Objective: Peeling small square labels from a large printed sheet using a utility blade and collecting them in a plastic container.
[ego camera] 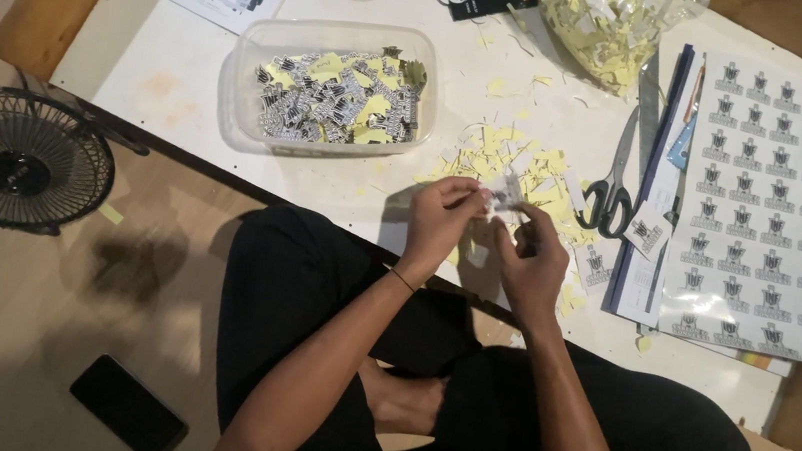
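Note:
My left hand [439,222] and my right hand [530,260] meet over the near edge of a low white table [166,78]. Both pinch one small printed sticker [502,199] between fingertips. Around the hands lies a scatter of yellow backing scraps [504,157]. A clear plastic tub [331,92] to the left holds several peeled stickers mixed with yellow scraps. A sheet of printed stickers [790,210] lies to the right.
Scissors [613,184] and a metal ruler [649,108] lie right of the hands. A clear bag of yellow scraps [606,17] sits at the back. A small black fan [14,159] and a black phone [129,407] rest on the floor at left. My crossed legs are below.

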